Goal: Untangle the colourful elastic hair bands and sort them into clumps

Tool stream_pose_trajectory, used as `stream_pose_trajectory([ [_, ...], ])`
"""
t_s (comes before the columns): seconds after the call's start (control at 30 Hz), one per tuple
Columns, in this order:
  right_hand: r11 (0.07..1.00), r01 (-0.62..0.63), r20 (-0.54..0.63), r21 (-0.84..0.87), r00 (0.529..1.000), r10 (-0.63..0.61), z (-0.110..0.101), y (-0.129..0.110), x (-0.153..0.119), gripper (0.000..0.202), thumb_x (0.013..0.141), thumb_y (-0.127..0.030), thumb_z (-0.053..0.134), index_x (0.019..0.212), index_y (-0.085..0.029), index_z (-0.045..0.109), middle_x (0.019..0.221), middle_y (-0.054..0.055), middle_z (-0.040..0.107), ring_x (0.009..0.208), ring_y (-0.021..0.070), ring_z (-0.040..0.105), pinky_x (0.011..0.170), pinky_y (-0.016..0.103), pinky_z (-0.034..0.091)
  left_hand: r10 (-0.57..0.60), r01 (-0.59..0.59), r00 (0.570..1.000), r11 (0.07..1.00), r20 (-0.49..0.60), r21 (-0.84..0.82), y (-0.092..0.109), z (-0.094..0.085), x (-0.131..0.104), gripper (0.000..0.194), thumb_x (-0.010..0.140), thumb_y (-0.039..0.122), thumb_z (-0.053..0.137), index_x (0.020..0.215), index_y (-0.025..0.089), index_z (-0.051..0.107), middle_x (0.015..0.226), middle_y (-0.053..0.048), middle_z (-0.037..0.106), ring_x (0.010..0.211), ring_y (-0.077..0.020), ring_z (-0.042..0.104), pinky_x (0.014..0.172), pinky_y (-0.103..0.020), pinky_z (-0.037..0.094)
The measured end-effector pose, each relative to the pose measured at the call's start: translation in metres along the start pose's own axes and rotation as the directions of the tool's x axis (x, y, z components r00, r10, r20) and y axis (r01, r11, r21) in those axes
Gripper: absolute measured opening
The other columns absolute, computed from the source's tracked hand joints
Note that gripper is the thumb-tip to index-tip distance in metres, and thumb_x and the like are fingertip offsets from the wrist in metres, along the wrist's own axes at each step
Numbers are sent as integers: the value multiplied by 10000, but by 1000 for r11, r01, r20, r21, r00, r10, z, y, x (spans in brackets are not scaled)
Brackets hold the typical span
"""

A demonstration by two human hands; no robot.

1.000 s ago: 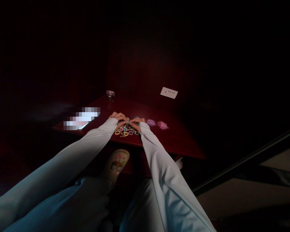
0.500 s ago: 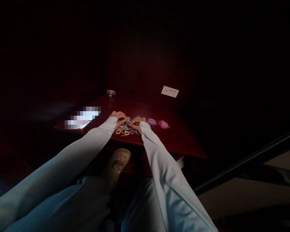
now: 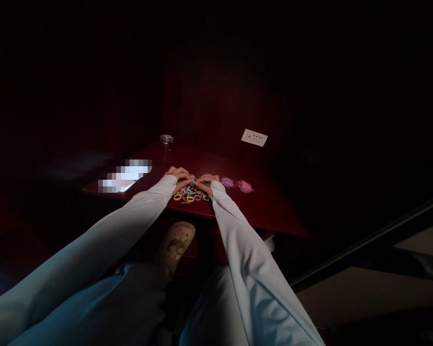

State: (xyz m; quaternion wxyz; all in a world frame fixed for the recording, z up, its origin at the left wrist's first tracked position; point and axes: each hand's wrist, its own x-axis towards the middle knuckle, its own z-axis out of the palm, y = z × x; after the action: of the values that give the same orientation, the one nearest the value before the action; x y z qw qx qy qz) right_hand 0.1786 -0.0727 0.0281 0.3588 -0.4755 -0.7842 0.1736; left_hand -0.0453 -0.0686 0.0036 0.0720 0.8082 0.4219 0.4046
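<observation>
Head view: both hands (image 3: 193, 179) over coloured rings (image 3: 189, 194) near table's (image 3: 274, 211) front edge

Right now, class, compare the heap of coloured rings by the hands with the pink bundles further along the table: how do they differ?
The coloured rings are many-coloured: yellow, green, pink; the pink bundles are one shade. The rings lie under the left hand and right hand; the bundles lie untouched, right of the hands. The rings are separate loops; the bundles look tangled. Both lie on the dark red table.
</observation>
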Motion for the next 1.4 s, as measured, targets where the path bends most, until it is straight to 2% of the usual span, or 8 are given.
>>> stream_pose_trajectory([
  [0.37, 1000, 21, 44, 6, 999, -21, -4, 3, -1, 204, 893, -520, 762, 910, -333, 842, 1139, -11, 763, 1204, 221, 576, 1084, 380, 365, 9, -9, 1000, 1000, 3, -4, 2, -2, -1, 278, 978, 508, 605, 1005, 308, 797, 1168, -18, 736, 1040, -242, 533, 978, -401, 426],
  [0.5, 999, 33, 15, 20, 999, -33, -2, 7, -1, 231, 888, -548, 759, 907, -334, 845, 1115, -4, 763, 1193, 229, 564, 1065, 384, 371, 9, -9, 1000, 1000, 4, 1, 1, -1, -1, 258, 971, 491, 620, 990, 304, 797, 1164, -17, 741, 1026, -243, 535, 965, -399, 428],
  [0.67, 1000, 27, 6, 8, 1000, -27, 3, 11, 3, 216, 886, -525, 770, 889, -319, 836, 1090, -5, 774, 1180, 224, 588, 1058, 390, 356, 24, -24, 1000, 1000, 14, 4, -3, 1, 1, 264, 970, 502, 621, 1010, 310, 797, 1174, -15, 738, 1042, -248, 530, 968, -408, 421],
  [0.87, 999, 39, -31, 30, 999, -38, 6, 8, 5, 151, 863, -418, 824, 817, -275, 816, 1055, -1, 782, 1145, 211, 614, 1066, 397, 340, 10, -11, 1000, 1000, 29, 29, -5, 3, 2, 232, 954, 486, 647, 994, 318, 802, 1159, -14, 743, 1034, -256, 531, 965, -427, 410],
  [1.4, 998, 52, 15, 23, 999, -52, 1, 6, 3, 189, 896, -479, 776, 874, -297, 818, 1121, 11, 774, 1176, 219, 595, 1062, 379, 360, -22, 21, 1000, 999, 12, 30, 6, 0, 0, 217, 951, 485, 664, 945, 306, 787, 1160, -3, 743, 1047, -247, 542, 963, -403, 412],
])
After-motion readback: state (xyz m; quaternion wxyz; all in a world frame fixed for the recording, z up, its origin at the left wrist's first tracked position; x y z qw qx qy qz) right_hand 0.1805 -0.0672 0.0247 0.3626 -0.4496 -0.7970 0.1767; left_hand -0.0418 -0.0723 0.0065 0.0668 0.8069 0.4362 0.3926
